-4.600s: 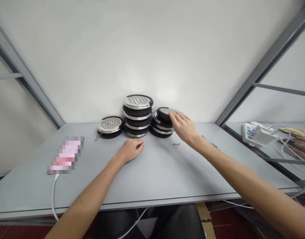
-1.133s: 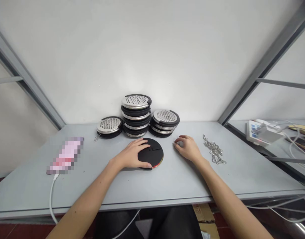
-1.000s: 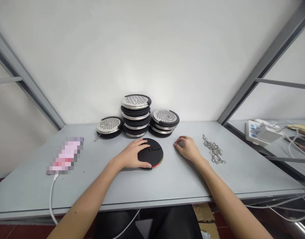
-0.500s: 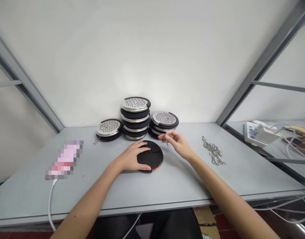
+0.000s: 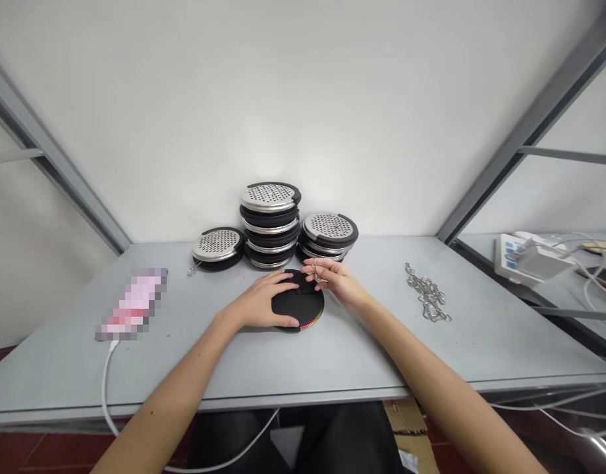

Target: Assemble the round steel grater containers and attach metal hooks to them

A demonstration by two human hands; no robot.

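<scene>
A black round disc point(image 5: 303, 306) with a red and yellow line along its rim lies on the table in front of me. My left hand point(image 5: 261, 299) holds it from the left, thumb by the near edge and fingers spread across the top. Above the disc's far right part, my right hand point(image 5: 335, 280) pinches a small metal clip point(image 5: 315, 268) between thumb and fingers. Whether the clip touches the disc I cannot tell. Several similar discs with perforated silver faces stand behind, in a tall stack point(image 5: 271, 227) and a lower stack point(image 5: 330, 230).
A single perforated disc point(image 5: 217, 247) with a small clip lies left of the stacks. To the right is a pile of metal clips point(image 5: 429, 296). A phone point(image 5: 132, 306) on a white cable point(image 5: 105, 382) lies left. Beyond the right frame post sits a power strip point(image 5: 508, 260).
My right hand has moved left, bringing the metal clip over the disc. My left hand stays on the disc. The camera view has shifted slightly.
</scene>
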